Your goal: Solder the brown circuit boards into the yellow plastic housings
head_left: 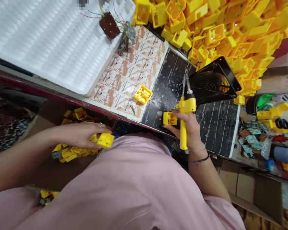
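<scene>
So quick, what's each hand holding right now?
Left hand: closed on a yellow housing, above a cardboard box.
Right hand: closed on a yellow soldering iron, fingertips touching a second yellow housing on the mat.

The desk (38,87) carries a white ribbed tray (50,41) at the left, then a patterned sheet (124,76) with one yellow housing (143,94) on it. Next comes a scratched black mat (168,83) with a second housing (170,118) at its near edge. A black fan (213,83) stands at the mat's far side, against a heap of yellow housings (230,28).
</scene>
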The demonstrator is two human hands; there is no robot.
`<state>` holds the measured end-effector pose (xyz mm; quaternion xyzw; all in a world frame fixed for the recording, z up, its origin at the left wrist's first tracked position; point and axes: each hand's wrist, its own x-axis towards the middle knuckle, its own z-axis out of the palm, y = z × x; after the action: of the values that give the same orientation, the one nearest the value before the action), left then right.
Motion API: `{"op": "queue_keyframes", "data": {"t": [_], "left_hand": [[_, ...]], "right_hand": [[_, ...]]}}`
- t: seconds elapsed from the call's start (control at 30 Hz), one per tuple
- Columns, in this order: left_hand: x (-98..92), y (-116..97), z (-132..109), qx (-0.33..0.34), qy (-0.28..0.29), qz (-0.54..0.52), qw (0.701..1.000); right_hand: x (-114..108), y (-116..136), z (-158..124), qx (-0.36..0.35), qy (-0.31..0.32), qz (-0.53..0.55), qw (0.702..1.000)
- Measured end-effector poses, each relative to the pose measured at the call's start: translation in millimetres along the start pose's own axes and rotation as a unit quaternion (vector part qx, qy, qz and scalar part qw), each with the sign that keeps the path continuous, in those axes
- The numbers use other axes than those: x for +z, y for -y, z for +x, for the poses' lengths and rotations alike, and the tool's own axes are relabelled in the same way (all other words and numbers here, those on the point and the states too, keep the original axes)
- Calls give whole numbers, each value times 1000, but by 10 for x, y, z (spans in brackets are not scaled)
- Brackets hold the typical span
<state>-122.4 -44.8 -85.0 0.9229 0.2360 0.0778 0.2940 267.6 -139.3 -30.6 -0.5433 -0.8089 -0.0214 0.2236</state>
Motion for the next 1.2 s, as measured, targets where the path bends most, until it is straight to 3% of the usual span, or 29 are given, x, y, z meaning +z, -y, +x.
{"op": "queue_keyframes", "data": {"t": [0.07,0.17,0.3,0.4,0.6,0.8,0.97,1.1,1.2], "left_hand": [[-88,-310,199,40,4,-11,999],[-177,-757,637,46,-87,111,989],[-180,-1008,1129,72,-47,206,975],[-153,-982,1348,58,-6,217,974],[-129,-1110,1548,-8,3,266,964],[-124,-1190,1643,27,69,244,967],[-365,-896,1580,-58,-21,251,966],[-577,-599,1496,-103,25,208,972],[-605,-608,1442,-132,28,236,962]], "right_hand": [[37,-5,-51,6,-25,-12,1000],[41,-8,-161,10,-41,-19,999],[13,-42,-307,13,-51,-21,998],[3,-91,-364,6,-58,-24,998],[43,-171,-392,-9,-72,-25,997],[95,-262,-354,-19,-77,-22,997],[39,-291,-245,-43,-63,-19,997],[30,-252,-53,-86,-52,10,995],[94,-211,114,-127,-23,49,990]]}}
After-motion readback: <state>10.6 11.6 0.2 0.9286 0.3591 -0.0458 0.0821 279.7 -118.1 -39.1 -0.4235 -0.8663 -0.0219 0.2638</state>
